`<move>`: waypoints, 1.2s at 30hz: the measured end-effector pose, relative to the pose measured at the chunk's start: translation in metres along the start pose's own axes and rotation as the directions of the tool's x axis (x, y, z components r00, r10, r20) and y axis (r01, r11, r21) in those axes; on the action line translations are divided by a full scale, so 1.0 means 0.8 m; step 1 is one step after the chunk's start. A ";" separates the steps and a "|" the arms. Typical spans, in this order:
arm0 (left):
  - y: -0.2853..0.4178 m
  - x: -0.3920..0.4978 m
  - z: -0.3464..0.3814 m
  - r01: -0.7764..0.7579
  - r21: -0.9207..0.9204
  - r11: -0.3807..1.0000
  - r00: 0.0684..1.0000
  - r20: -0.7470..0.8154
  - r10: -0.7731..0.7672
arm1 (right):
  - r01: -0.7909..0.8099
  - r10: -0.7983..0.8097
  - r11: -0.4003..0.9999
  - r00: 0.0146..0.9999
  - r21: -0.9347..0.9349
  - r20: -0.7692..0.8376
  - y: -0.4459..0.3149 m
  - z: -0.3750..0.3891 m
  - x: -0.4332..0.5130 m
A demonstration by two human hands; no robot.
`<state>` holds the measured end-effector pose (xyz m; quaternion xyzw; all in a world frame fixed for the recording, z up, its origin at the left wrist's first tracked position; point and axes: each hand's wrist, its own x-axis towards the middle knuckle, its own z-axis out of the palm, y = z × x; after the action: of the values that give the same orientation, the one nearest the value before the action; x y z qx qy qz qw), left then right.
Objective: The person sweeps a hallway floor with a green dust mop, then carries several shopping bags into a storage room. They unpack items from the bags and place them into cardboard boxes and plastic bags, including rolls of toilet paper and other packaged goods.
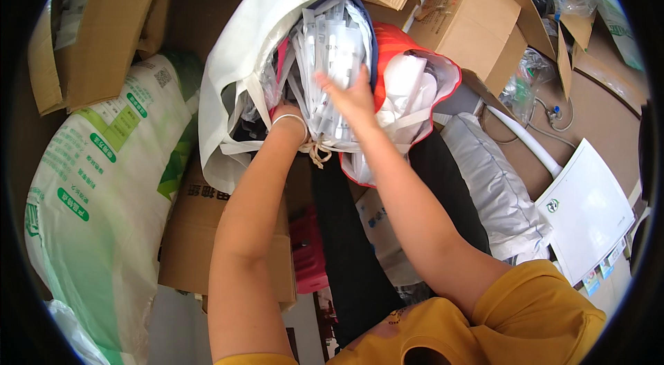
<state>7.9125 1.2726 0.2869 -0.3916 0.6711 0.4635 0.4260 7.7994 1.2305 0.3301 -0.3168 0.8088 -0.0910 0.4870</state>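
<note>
My right hand (353, 98) rests against a dense bundle of clear plastic packets (334, 48), its visible fingers spread apart. These packets fill a drawstring bag with a navy blue rim (372, 28), its cord tied in a bow (315, 150) at the front. My left hand (288, 110), with a pale band on the wrist, reaches in between that bundle and a white fabric bag (249, 28); its fingers are hidden. Inside the white bag are clear wrapping and something pink (280, 61). A red-orange bag (397, 46) holding white wrapped items (407, 82) stands on the right.
Cardboard boxes (114, 28) stand at left and behind, and an open one (477, 17) at right. A large green-and-white package (104, 157) lies left. To the right are a white wrapped roll (477, 173), a white board (586, 214) and a thin hose (550, 126).
</note>
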 end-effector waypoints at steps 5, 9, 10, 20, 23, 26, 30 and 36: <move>0.011 0.014 0.012 0.124 0.226 0.966 0.992 -0.006 -0.126 | -0.016 0.035 0.978 0.996 -0.206 0.088 0.006 0.013 -0.017; 0.024 -0.001 0.016 0.019 0.229 0.973 0.993 0.109 -0.045 | -0.044 0.057 0.985 0.996 0.164 -0.073 0.027 0.035 0.015; 0.027 -0.005 0.016 -0.007 0.264 0.965 0.992 0.120 -0.026 | -0.046 0.067 0.972 0.994 0.231 -0.083 0.031 0.047 0.021; 0.015 -0.028 -0.009 0.026 -0.063 0.998 0.987 0.162 -0.015 | 0.043 -0.008 0.983 0.982 -0.181 0.189 0.036 0.049 0.022; 0.023 -0.036 -0.005 0.023 0.001 1.000 0.995 0.100 -0.023 | 0.160 -0.118 0.945 0.980 -0.284 0.160 0.018 0.026 -0.002; 0.031 -0.040 0.000 -0.019 -0.115 0.993 0.995 -0.100 0.007 | 0.723 -0.654 0.466 0.669 -0.509 0.352 0.001 0.026 -0.012; 0.027 -0.042 -0.004 0.066 0.048 0.997 0.993 -0.097 -0.061 | 0.928 -0.720 -0.014 0.249 -0.372 0.648 -0.010 0.054 0.026; 0.012 -0.051 -0.037 0.124 -0.054 0.991 0.977 0.180 -0.113 | 0.924 -0.780 -0.376 -0.271 -0.076 0.565 0.004 0.020 0.078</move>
<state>7.9110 1.2524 0.3336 -0.4018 0.5907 0.4917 0.4979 7.7913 1.1986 0.2749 -0.9490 0.1479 -0.1737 0.2175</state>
